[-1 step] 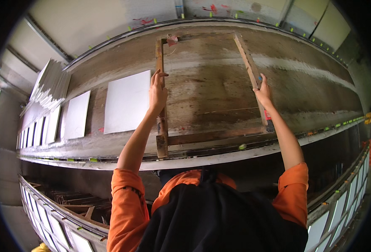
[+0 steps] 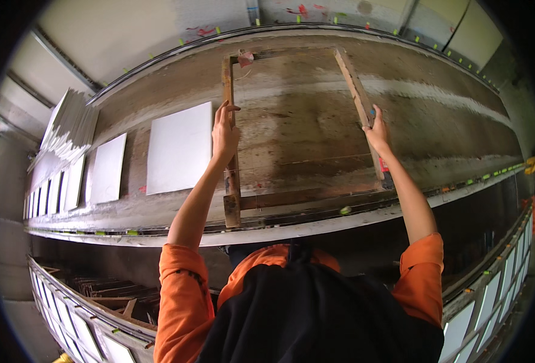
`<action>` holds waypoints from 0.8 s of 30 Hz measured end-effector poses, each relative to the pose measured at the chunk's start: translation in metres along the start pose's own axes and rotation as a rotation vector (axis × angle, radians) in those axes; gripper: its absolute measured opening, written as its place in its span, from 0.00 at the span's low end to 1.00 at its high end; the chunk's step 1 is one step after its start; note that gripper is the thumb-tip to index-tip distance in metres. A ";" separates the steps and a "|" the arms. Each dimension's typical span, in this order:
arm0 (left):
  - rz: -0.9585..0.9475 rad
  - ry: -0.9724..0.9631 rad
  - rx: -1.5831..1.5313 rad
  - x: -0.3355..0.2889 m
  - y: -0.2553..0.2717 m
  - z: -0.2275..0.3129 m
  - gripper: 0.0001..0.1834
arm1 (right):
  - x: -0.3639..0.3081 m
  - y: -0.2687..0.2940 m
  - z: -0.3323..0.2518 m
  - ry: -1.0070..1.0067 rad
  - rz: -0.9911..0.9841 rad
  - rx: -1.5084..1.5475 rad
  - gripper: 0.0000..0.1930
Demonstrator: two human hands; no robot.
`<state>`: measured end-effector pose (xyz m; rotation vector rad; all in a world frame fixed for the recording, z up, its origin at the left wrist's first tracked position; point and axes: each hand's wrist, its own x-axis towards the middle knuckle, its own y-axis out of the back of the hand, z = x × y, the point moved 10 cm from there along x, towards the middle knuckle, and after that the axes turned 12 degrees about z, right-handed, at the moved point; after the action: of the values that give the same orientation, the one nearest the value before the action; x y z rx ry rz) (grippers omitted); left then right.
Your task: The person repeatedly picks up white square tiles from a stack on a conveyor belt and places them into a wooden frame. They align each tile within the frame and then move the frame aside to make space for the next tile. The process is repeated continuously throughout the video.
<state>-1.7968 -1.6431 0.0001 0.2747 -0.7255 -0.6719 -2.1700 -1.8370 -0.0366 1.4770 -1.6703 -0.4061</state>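
My left hand (image 2: pixel 224 136) is closed round the left rail of a rectangular wooden frame (image 2: pixel 228 81), its index finger stretched over the top. Closed on the opposite rail is my right hand (image 2: pixel 378 134), with the thumb and index finger pointing up. The frame stretches across the long brown tabletop (image 2: pixel 449 118), its front left corner near the table's edge. A reddish scrap (image 2: pixel 245 58) clings to its far left corner. Below my right hand, a small red-and-black piece (image 2: pixel 386 176) shows at the right rail. Left of the frame lies a flat white panel (image 2: pixel 179 148).
Another white panel (image 2: pixel 108 168) and several more lie in a row to the left. An overlapping stack of white sheets (image 2: pixel 71 124) stands at the far left. Yellow-green markers (image 2: pixel 345 210) line the table's edges. Behind me, a second bench (image 2: pixel 98 314) holds more white panels.
The whole scene has shifted slightly to the left in view. Both hands keep their grip on the wooden frame.
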 end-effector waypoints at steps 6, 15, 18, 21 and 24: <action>-0.029 -0.017 0.078 -0.020 -0.035 0.010 0.25 | -0.012 0.006 0.047 -0.094 -0.093 -0.184 0.38; -0.037 -0.079 0.178 -0.025 -0.040 0.013 0.24 | -0.008 0.004 0.039 -0.059 -0.202 -0.134 0.36; -0.048 -0.056 0.173 -0.027 -0.045 0.016 0.23 | -0.007 0.003 0.039 0.144 -0.111 -0.228 0.35; -0.071 -0.117 0.242 -0.033 -0.049 0.018 0.23 | -0.013 -0.002 0.041 0.031 -0.255 -0.183 0.34; -0.099 -0.157 0.303 -0.038 -0.054 0.021 0.23 | -0.024 0.005 0.027 0.270 -0.094 -0.449 0.32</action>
<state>-1.8578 -1.6594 -0.0288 0.5434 -0.9706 -0.6819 -2.1946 -1.8210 -0.0578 1.2132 -1.2048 -0.5646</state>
